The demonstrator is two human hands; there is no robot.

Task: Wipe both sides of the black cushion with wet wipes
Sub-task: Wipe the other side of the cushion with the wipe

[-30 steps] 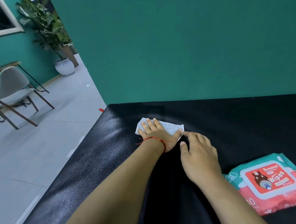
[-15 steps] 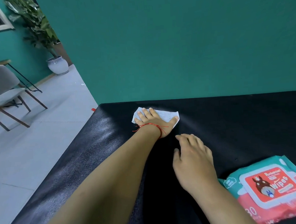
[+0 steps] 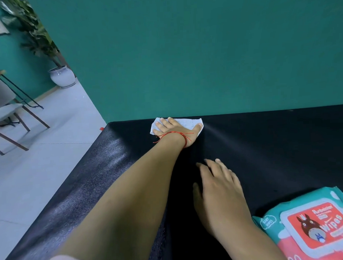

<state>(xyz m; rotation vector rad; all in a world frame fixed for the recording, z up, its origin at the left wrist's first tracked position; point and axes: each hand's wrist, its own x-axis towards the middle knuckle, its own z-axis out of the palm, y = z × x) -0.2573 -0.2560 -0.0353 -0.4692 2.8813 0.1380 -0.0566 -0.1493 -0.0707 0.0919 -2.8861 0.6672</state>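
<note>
- Head view: the black cushion [image 3: 264, 146] lies flat and fills the lower frame, its far edge against a green wall [image 3: 203, 51]. What carries it is hidden.
- Left hand [image 3: 176, 129]: fingers straight, palm pressing a white wet wipe [image 3: 188, 123] flat onto the cushion at the far edge, near the far left corner. A red string [image 3: 174, 134] circles the wrist.
- Right hand [image 3: 219, 184]: fingers relaxed and spread, resting on the cushion nearer the person. It holds nothing.
- Pack of wipes [image 3: 314, 226]: lies on the cushion at lower right, just beside the right forearm, flap closed.
- Progress, as a judgement: wiping of the upper face is in hand and has reached the far edge. A pale sheen on the left part may be moisture or glare; I cannot tell which, so the area covered is unconfirmed. The cushion lies face up, so the underside appears to remain.
- Writing: the red flap label reads "Wipes" beside a dark cartoon animal; a small teal badge reads "BABY WIPES". A brand line above is too small to read reliably. A number at the pack's lower edge is cut off.
</note>
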